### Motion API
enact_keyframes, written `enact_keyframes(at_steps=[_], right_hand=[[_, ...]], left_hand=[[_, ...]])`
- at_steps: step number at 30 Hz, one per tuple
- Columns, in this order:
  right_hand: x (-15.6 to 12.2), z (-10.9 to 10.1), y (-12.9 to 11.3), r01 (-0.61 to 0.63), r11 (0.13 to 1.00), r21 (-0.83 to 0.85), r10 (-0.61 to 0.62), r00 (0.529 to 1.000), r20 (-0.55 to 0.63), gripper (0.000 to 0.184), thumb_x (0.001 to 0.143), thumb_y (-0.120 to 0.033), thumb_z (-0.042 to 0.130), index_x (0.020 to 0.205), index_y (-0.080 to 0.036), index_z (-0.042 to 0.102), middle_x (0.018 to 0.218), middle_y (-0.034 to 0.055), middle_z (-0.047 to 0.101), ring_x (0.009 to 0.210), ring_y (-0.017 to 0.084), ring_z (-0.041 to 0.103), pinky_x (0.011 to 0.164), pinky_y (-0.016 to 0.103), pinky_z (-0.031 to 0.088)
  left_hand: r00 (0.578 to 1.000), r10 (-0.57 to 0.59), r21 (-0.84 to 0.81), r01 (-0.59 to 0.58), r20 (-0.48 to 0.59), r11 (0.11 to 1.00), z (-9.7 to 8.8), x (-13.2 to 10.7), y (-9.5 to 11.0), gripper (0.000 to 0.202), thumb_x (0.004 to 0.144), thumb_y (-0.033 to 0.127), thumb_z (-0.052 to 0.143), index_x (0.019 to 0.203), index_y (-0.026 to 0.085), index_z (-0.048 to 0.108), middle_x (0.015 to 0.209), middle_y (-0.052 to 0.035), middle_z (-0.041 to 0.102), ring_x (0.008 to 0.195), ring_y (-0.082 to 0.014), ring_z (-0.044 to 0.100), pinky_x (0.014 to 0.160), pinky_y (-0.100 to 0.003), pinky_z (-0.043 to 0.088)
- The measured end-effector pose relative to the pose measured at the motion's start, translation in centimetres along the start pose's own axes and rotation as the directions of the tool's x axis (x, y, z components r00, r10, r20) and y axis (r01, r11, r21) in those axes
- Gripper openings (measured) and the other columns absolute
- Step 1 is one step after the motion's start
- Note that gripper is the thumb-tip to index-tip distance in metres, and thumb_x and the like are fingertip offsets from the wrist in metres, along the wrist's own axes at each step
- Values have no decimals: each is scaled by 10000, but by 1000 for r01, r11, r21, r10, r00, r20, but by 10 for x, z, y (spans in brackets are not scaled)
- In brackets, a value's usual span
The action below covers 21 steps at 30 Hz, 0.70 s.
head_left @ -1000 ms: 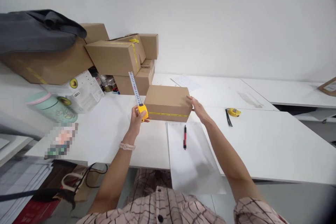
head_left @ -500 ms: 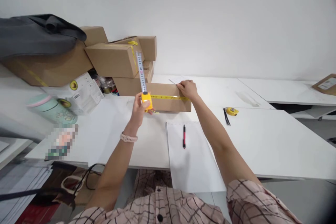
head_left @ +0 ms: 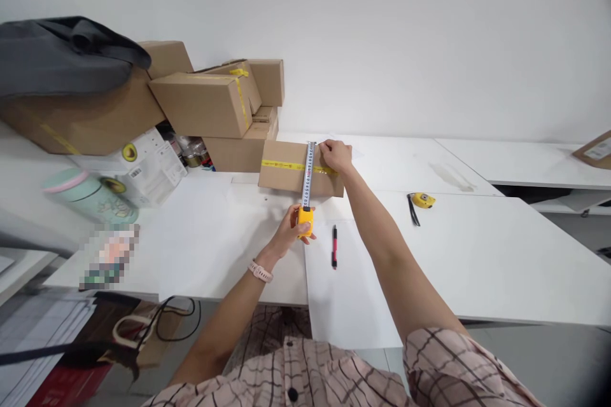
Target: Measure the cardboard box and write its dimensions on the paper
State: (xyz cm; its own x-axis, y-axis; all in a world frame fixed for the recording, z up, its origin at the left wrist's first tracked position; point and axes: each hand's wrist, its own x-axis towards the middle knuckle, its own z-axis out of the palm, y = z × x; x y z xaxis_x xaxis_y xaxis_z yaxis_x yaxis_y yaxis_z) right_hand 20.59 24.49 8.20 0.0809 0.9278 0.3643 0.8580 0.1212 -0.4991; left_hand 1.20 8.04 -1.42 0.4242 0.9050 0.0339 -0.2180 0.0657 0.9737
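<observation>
A small brown cardboard box (head_left: 281, 178) with a strip of yellow tape lies on the white table (head_left: 229, 241) in front of me. My left hand (head_left: 292, 229) grips the yellow case of a tape measure (head_left: 305, 219) at the box's near side. Its white blade (head_left: 309, 172) runs up across the box's top. My right hand (head_left: 337, 156) rests on the box's far right top edge, fingers curled down at the blade's end. A red and black pen (head_left: 334, 246) lies on a white sheet of paper (head_left: 348, 286) just below.
A stack of cardboard boxes (head_left: 210, 105) stands at the back left, with a grey garment (head_left: 62, 54) on the largest. A mint green bottle (head_left: 90, 194) and a white avocado-print carton (head_left: 147, 165) lie left. A second yellow tape measure (head_left: 422, 200) lies to the right.
My left hand carried the tape measure case from the box's left end to its near side. The blade now crosses the box front to back. My right hand stays at the far edge.
</observation>
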Motion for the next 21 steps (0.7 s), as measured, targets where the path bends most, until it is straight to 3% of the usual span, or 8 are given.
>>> enact_keyframes(at_steps=[7, 15, 21], right_hand=[[1, 2, -9, -67, 998, -11, 67, 998, -11, 602, 987, -620, 332, 720, -204, 677, 857, 128, 707, 1042, 324, 575, 1009, 477, 303], [-1, 4, -10, -63, 997, -47, 62, 997, -39, 529, 957, -607, 432, 799, -196, 725, 907, 126, 720, 1029, 309, 566, 1004, 484, 310], [1, 6, -8, -59, 997, -51, 56, 997, -54, 532, 957, -613, 436, 834, -194, 739, 910, 126, 724, 1016, 308, 562, 995, 483, 309]], left_hand=[[1000, -2, -3, 2, 23, 1000, -4, -4, -8, 538, 773, 415, 729, 1202, 220, 470, 1442, -164, 501, 667, -146, 731, 508, -249, 529], [995, -44, 34, 47, -88, 998, 3, 3, -31, 658, 718, 290, 805, 1272, 256, 451, 1283, -79, 575, 758, -126, 696, 552, -237, 566], [995, -49, 16, 51, -83, 999, 1, 6, -39, 689, 708, 261, 808, 1284, 251, 430, 1188, -60, 612, 732, -131, 699, 546, -237, 557]])
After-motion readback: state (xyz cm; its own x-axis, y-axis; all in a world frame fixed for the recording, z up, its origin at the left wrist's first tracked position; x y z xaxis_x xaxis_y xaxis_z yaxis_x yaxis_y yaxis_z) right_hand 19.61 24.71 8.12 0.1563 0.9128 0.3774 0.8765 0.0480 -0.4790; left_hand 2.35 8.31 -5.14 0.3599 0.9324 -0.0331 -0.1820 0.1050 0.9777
